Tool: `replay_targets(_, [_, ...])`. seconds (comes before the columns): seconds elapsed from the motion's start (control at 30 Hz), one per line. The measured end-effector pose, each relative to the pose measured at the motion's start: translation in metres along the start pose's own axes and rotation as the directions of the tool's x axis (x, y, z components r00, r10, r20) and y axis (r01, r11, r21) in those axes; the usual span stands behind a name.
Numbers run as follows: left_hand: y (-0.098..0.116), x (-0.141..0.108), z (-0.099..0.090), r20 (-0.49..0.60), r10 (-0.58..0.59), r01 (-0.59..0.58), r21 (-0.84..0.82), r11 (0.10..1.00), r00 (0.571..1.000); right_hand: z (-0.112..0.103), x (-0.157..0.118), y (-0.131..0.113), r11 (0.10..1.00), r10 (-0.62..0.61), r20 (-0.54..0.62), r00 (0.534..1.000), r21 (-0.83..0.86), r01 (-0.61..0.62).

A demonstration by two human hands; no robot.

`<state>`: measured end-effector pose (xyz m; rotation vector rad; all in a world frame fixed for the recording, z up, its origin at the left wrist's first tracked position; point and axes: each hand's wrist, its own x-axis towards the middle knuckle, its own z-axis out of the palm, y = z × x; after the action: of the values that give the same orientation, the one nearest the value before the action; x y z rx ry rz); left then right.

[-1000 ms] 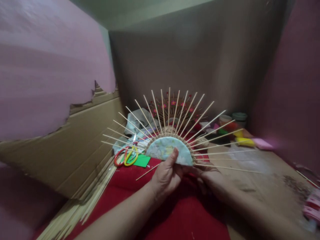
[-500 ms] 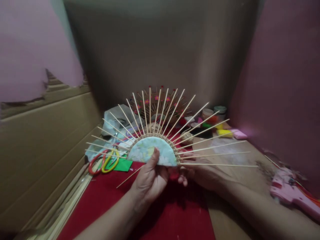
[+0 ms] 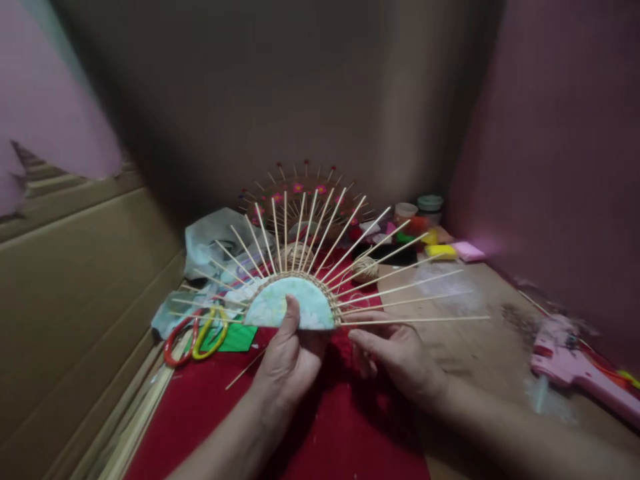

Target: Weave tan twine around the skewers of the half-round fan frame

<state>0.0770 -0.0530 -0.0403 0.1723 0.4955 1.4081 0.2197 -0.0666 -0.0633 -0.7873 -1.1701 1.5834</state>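
Observation:
My left hand (image 3: 293, 353) grips a half-round piece covered in pale blue floral fabric (image 3: 265, 310), thumb on its front and fingers behind. Thin wooden sticks (image 3: 333, 230) fan out from its curved edge, where a band of woven twine (image 3: 327, 290) runs between them. At the piece's lower right corner is my right hand (image 3: 400, 350), its fingers curled close together around the lowest sticks, the index finger partly behind them. Whatever the right fingertips pinch is too small to make out. Below the left side, a loose thin stick (image 3: 240, 375) slants out from behind my left hand.
Scissors with red and yellow handles (image 3: 210, 333) lie on green sheet material (image 3: 243, 338) at left. Behind are twine balls (image 3: 366, 269) and a stick fan with pink flowers (image 3: 320, 189). A pink glue gun (image 3: 560, 357) lies right of the red cloth (image 3: 350, 427). Cardboard (image 3: 75, 300) walls the left.
My right hand has come out from behind the sticks to the lower right corner, its thumb now showing in front. The view has shifted slightly; my left hand keeps its grip.

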Motion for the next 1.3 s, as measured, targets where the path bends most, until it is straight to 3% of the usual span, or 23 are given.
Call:
replay_targets(0.13, [-0.006, 0.002, -0.001, 0.028, 0.001, -0.003, 0.077, 0.997, 1.000, -0.004, 0.003, 0.003, 0.994, 0.078, -0.055, 0.995, 0.080, -0.074])
replay_targets(0.23, [-0.008, 0.000, -0.007, 0.056, -0.077, 0.066, 0.182, 0.981, 0.995, -0.005, 0.004, 0.005, 0.989, 0.113, -0.046, 0.993, 0.098, -0.108])
replay_targets(0.43, [-0.012, -0.005, -0.017, 0.122, -0.184, 0.139, 0.305, 0.942, 0.975, -0.003, 0.003, 0.000, 0.999, 0.034, -0.048, 0.998, -0.039, -0.036])
replay_targets(0.6, [-0.016, -0.005, -0.017, 0.098, -0.184, 0.145, 0.316, 0.938, 0.978, -0.003, 0.004, 0.002, 0.996, -0.006, -0.048, 0.999, -0.087, 0.002])
replay_targets(1.0, [-0.025, 0.002, -0.009, 0.125, -0.177, 0.123, 0.351, 0.928, 0.976, -0.012, 0.018, 0.016, 0.991, 0.048, -0.039, 0.998, 0.127, -0.043])
replay_targets(1.2, [-0.032, 0.007, -0.008, 0.256, -0.323, 0.201, 0.409, 0.890, 0.911, -0.015, 0.022, 0.015, 0.980, 0.089, -0.050, 0.995, 0.180, -0.079])
replay_targets(1.3, [-0.033, 0.008, -0.012, 0.232, -0.285, 0.180, 0.390, 0.903, 0.930, -0.015, 0.021, 0.015, 0.978, 0.117, -0.047, 0.992, 0.179, -0.106])
